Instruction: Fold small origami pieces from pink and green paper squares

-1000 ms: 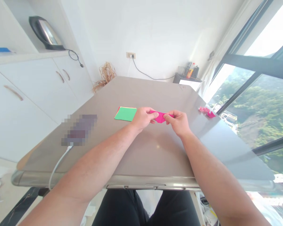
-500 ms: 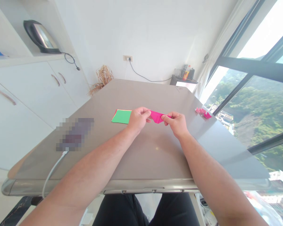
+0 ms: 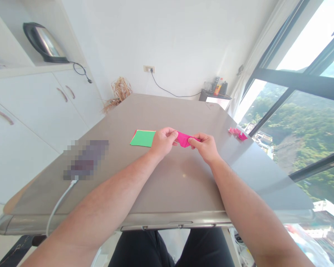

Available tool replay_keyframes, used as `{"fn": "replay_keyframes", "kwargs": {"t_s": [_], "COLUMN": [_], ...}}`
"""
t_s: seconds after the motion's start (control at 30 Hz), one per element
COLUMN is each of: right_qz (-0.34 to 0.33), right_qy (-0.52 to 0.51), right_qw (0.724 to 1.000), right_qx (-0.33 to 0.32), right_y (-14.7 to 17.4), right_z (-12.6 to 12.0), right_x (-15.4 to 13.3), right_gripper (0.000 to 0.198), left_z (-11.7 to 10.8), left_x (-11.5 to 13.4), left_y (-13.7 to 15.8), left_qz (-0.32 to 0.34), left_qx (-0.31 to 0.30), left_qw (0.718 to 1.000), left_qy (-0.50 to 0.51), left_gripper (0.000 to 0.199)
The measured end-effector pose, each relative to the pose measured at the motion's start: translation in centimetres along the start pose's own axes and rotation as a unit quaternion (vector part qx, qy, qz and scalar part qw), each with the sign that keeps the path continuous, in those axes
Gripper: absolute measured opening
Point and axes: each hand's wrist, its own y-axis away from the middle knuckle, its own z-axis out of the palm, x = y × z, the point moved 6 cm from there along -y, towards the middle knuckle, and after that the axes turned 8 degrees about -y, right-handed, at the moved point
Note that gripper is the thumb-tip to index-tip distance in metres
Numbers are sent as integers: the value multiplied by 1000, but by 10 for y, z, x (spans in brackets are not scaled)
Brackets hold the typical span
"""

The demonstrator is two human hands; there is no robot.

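A long grey table [image 3: 161,185] fills the middle of the view, running from the near edge away to a white wall, with white cabinets [image 3: 30,111] along the left and a tall window [image 3: 303,104] along the right. On the shelf above the cabinets, far left, stands an electric kettle [image 3: 43,41] with its cord hanging loose. A small dark side stand [image 3: 215,98] at the far right corner of the room carries a few bottles [image 3: 218,86]; what is in them cannot be told. A blurred patch sits on the left part of the table, with a white cable [image 3: 59,204] running from it over the near edge. Left of centre lies a flat stack of coloured paper [image 3: 141,138], green sheet on top. Near the right edge of the table lie some small folded pink pieces [image 3: 237,132]. At the table's centre, the left hand [image 3: 163,141] and the right hand [image 3: 204,146] each pinch an end of a folded pink paper [image 3: 184,139] between thumb and fingers, holding it just above the tabletop, right of the paper stack and close beside it.
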Motion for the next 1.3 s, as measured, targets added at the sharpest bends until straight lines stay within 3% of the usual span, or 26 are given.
{"fn": "replay_keyframes", "kwargs": {"t_s": [0.33, 0.4, 0.53, 0.63, 0.73, 0.87, 0.97, 1.07, 1.17, 1.23, 1.3], "right_qz": [-5, -18, -86, -64, -46, -41, 1, 14, 15, 17, 18], "right_qy": [0, 19, 66, 16, -34, -6, 4, -36, -80, -78, -64], "right_qw": [1000, 999, 980, 993, 998, 996, 993, 994, 995, 996, 998], "right_qx": [-2, 41, 170, 94, 31, 77, 116, 102, 54, 34, 23], "right_y": [0, 1, 9, 10, 9, 6, 3, 0, -1, 0, 1], "right_z": [5, 2, -5, 10, 23, 16, 5, 1, 4, 6, 6], "right_x": [2, -1, -16, -16, -14, -11, -4, 0, 1, 1, 0], "right_gripper": [20, 23, 31, 35, 44, 39, 31, 28, 26, 25, 25], "left_z": [16, 12, -6, -8, 7, 21, 11, -5, -1, 5, 7], "left_x": [1, -1, 2, 14, 26, 31, 22, 7, -6, -7, -5], "left_y": [9, 7, 6, 12, 22, 28, 19, 8, 2, 3, 4], "left_qz": [-6, -9, 25, 96, 170, 227, 165, 56, -40, -63, -67], "left_qx": [-62, -36, 83, 121, 60, 9, 63, 121, 55, 5, -7], "left_qw": [998, 999, 991, 971, 960, 945, 960, 984, 997, 996, 995], "left_qy": [-5, -14, -100, -181, -213, -237, -218, -118, 24, 64, 68], "left_gripper": [20, 19, 17, 14, 14, 17, 14, 23, 34, 28, 22]}}
